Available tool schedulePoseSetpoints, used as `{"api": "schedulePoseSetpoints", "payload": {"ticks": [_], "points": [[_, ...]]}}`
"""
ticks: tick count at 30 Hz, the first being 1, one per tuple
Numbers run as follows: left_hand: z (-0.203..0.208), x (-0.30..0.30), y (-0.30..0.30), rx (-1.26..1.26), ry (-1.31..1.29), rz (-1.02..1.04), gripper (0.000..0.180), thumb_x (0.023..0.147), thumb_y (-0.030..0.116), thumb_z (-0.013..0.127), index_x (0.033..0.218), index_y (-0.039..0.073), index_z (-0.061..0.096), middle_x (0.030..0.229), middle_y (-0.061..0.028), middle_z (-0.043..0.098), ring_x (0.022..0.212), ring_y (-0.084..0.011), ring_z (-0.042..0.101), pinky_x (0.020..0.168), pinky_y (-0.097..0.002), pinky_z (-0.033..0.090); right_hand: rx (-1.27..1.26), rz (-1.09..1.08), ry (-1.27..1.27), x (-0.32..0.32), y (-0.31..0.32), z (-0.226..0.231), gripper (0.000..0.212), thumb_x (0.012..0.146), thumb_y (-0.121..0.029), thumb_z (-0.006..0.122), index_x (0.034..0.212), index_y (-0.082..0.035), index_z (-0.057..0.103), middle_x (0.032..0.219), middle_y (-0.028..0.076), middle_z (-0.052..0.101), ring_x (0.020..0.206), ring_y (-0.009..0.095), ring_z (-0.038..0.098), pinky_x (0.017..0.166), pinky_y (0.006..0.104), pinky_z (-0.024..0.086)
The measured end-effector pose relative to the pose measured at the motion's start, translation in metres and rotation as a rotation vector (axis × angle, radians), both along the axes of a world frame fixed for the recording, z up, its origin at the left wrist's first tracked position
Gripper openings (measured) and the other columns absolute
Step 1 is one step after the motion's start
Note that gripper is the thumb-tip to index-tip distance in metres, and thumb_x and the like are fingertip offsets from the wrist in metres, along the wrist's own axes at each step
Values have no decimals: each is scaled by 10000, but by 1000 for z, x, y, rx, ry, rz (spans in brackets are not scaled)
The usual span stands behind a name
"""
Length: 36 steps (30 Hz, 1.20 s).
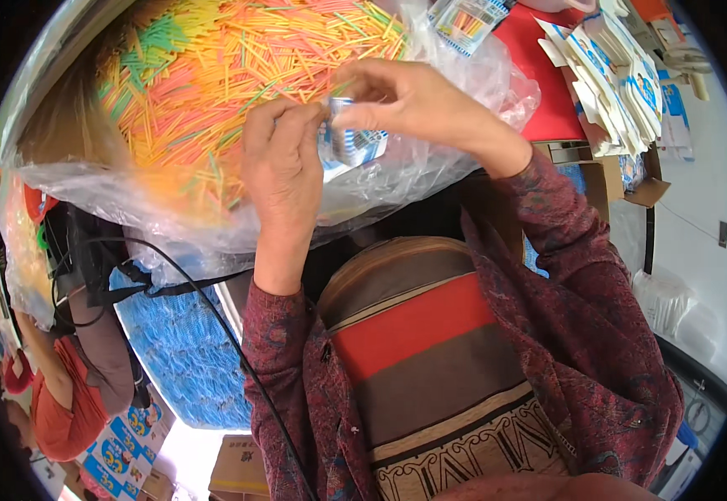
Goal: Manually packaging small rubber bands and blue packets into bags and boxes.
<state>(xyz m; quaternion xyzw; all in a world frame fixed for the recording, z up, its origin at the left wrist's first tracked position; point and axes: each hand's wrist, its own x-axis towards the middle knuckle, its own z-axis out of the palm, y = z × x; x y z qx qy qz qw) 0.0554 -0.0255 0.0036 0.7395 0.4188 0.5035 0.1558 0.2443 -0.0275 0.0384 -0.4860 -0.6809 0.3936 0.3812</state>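
hands [284,159] pinching small packet [348,142], grip closed

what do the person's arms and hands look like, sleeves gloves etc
Both hands are bare: no gloves, and no rings or watch that the picture shows. The left hand and right hand come out of long sleeves of one dark red garment with a fine, busy pattern in muted blue and grey. The left sleeve ends at the wrist, as does the right sleeve.
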Motion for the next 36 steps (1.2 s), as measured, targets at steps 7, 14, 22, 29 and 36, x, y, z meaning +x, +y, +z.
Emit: {"api": "schedulePoseSetpoints", "payload": {"ticks": [7, 14, 22, 29, 36], "points": [[-1, -5, -10, -323, -223, -13, 283, 807, -13, 694, 1079, 31, 630, 983, -77, 629, 882, -174, 596, 757, -286, 488, -350, 26, 275, -2, -6, -20, 288, 919, -125, 650, 1184, -15, 624, 938, -12, 660, 835, 38, 583, 734, 199, 485], [-1, -10, -13, -605, -466, -218, 299, 857, 20, 690, 1145, 48, 611, 963, -4, 646, 873, -49, 548, 742, -220, 468, -311, -34, 299, -8, -18, -22, 231, 887, -114, 697, 1094, -17, 661, 898, -31, 644, 795, 25, 563, 707, 188, 473], [-3, -11, -12, -747, -471, -253, 211, 879, 44, 681, 1086, 32, 637, 884, 33, 617, 815, -49, 539, 740, -203, 453, -171, -105, 69, -7, -25, -20, 133, 874, -159, 725, 918, -39, 691, 758, -63, 593, 708, 11, 505, 618, 191, 434], [2, -5, -10, -730, -738, -314, 183, 874, 61, 694, 1053, 52, 657, 894, 47, 608, 806, -34, 516, 713, -195, 430, -65, -194, 61, -11, -22, -29, 183, 893, -197, 705, 828, -31, 661, 687, -74, 538, 656, 12, 464, 579, 196, 408], [5, -18, -5, -753, -435, -313, 113, 852, 38, 699, 959, 35, 666, 878, 22, 622, 804, -77, 533, 693, -227, 431, -193, -13, 8, 2, -15, -5, 227, 926, -249, 663, 864, -30, 675, 648, -62, 551, 632, 15, 475, 562, 203, 406]]}}
